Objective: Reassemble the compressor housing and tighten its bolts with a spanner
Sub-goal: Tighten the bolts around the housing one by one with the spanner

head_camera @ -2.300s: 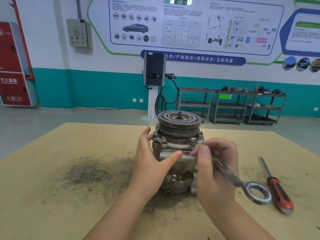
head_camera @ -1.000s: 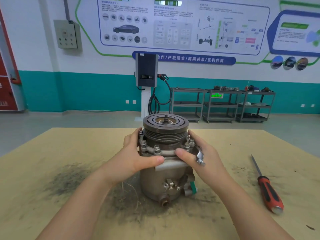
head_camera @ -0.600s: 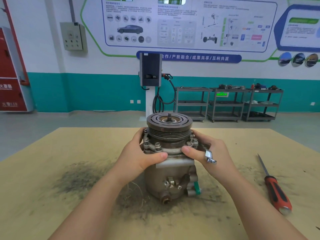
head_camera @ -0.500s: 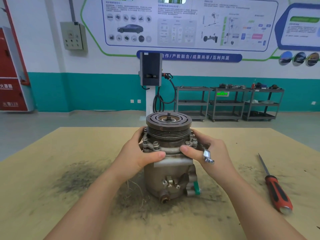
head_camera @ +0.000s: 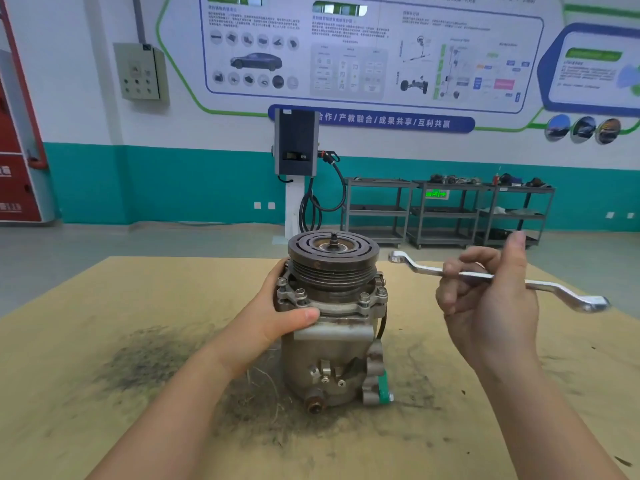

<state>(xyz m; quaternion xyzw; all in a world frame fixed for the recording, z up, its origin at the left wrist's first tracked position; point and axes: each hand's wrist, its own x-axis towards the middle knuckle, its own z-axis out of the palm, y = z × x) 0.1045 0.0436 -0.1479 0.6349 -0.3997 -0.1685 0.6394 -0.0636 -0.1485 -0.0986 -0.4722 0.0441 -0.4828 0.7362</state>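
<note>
The grey metal compressor (head_camera: 332,344) stands upright on the table, its grooved pulley (head_camera: 333,261) on top and several bolts (head_camera: 364,298) around the flange. My left hand (head_camera: 277,313) grips the housing's left side, thumb across the front below the flange. My right hand (head_camera: 491,306) is raised to the right of the compressor, apart from it, and holds a silver double-ended ring spanner (head_camera: 485,276) by its shaft. The spanner lies roughly level, one ring end pointing toward the pulley.
The tan table top (head_camera: 104,341) carries a dark patch of grime and fibres (head_camera: 156,355) left of and around the compressor. Beyond the table are the workshop floor, a charger post (head_camera: 296,147) and metal shelf carts (head_camera: 446,213).
My right hand has let go of the compressor's right side and lifted away to the right, swinging the spanner out level. The left hand keeps its hold. The red-handled screwdriver is out of view now.
</note>
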